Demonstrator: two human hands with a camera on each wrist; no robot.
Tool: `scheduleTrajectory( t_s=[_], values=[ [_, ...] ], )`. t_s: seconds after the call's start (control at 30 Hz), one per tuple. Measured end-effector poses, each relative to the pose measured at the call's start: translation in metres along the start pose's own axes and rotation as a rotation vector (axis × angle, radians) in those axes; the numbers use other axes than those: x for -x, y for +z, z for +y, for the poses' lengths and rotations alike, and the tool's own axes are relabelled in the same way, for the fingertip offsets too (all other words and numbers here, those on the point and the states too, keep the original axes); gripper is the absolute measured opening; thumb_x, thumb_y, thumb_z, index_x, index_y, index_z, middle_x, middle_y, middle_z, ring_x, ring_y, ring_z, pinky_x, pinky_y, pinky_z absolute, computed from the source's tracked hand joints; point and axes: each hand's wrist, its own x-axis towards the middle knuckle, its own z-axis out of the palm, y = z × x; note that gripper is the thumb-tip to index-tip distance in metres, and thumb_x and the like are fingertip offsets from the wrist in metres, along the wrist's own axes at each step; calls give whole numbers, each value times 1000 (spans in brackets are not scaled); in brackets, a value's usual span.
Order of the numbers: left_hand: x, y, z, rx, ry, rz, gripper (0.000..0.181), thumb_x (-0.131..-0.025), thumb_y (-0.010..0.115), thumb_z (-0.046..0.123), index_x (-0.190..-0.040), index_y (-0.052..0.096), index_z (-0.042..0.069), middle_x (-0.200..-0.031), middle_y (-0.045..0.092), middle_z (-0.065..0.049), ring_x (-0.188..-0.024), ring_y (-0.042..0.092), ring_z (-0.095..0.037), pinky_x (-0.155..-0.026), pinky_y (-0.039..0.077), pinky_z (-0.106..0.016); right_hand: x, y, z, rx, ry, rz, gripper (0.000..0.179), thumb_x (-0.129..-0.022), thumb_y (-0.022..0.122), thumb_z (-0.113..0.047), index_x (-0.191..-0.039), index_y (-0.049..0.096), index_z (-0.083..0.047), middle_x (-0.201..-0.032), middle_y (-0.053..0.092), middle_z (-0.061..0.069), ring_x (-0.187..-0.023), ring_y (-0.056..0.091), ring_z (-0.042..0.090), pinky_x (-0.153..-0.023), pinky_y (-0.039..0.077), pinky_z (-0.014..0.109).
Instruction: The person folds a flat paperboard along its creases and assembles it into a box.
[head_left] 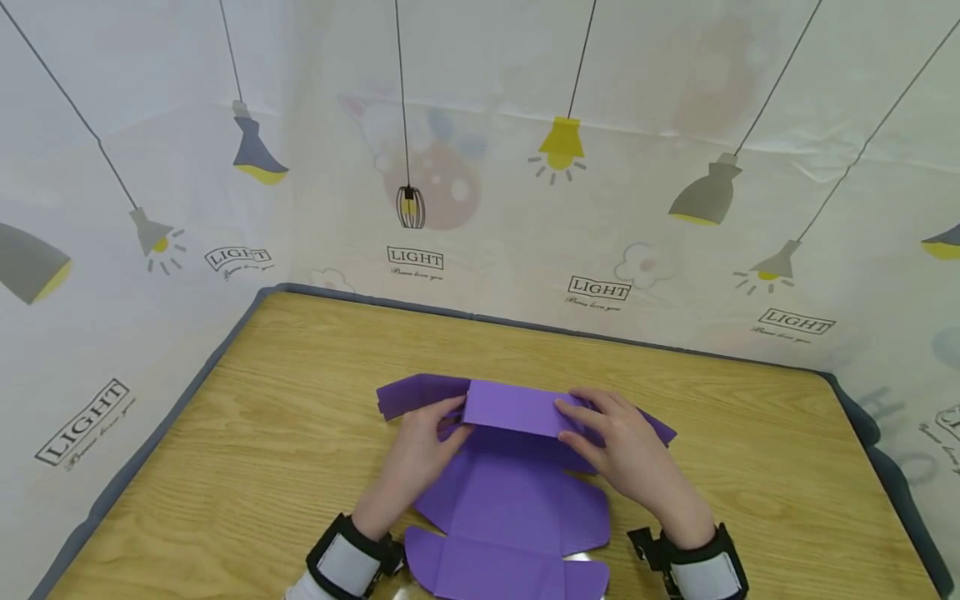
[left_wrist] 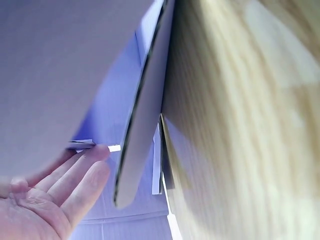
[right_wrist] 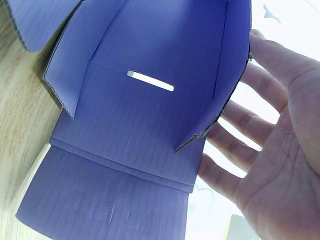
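The purple cardboard box (head_left: 510, 508) lay partly folded on the wood-grain table (head_left: 772, 467) in front of the person, its near flaps spread out and its far panel (head_left: 517, 407) raised between the two hands. The left hand (head_left: 420, 446) held the panel's left end between fingers and thumb, while the right hand (head_left: 633, 446) gripped the other end, its thumb by the lower edge. Beyond the table I could see a pale wall covering (head_left: 495, 75) printed with hanging lamps.
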Motion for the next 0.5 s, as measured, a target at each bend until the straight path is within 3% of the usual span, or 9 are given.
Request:
scheduleTrajectory(
  t_s=[0.2,0.5],
  values=[
    [0,-1,0,-51,34,22,39,-92,79,8,-128,72,-5,-124,76,-24,-108,78,-36,-90,66,-45,1,0,0,-1,5,0,39,-93,80,-23,-130,75,-12,-135,70,16,-126,67,39,-105,57,58],
    [0,-15,4,-112,-22,-50,47,-91,81,12,-135,69,1,-132,74,-19,-117,74,-35,-100,61,-51,1,0,0,-1,8,-3,40,-94,80,-24,-131,75,-12,-136,70,16,-126,67,38,-105,57,57]
  ],
)
